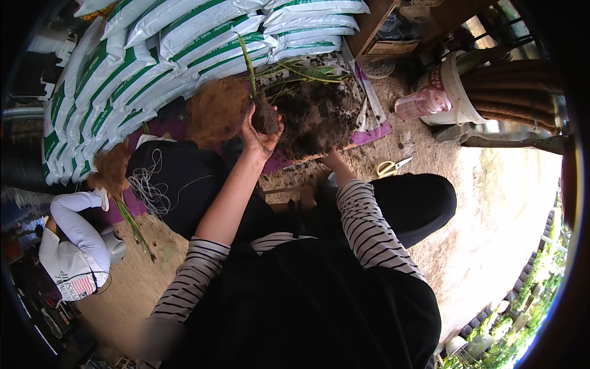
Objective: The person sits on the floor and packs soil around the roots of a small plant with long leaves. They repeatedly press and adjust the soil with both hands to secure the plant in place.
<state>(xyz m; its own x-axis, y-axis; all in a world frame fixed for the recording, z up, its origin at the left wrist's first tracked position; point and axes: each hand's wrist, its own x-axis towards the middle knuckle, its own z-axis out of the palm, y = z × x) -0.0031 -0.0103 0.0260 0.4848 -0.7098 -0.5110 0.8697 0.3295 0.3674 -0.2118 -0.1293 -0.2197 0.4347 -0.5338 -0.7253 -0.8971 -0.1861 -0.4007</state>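
My left hand [260,140] is raised and cups the dark root ball [266,117] of a snake plant, whose single narrow leaf [247,60] points up and away. My right hand [333,161] reaches to the near edge of a heap of dark, fibrous soil [318,122]. Its fingers are hard to make out there, so I cannot tell if they hold anything. Brown coir fibre [214,110] lies left of the raised hand. More variegated snake plant leaves [318,74] rest across the back of the heap. Yellow-handled scissors [392,168] lie on the floor at right.
Stacked white and green sacks [184,46] form a wall behind. A white bucket [454,87] and a pink bottle [424,104] stand at right. Loose string [152,184] drapes over my left knee. Another person [78,249] sits at left near more plant leaves [133,226].
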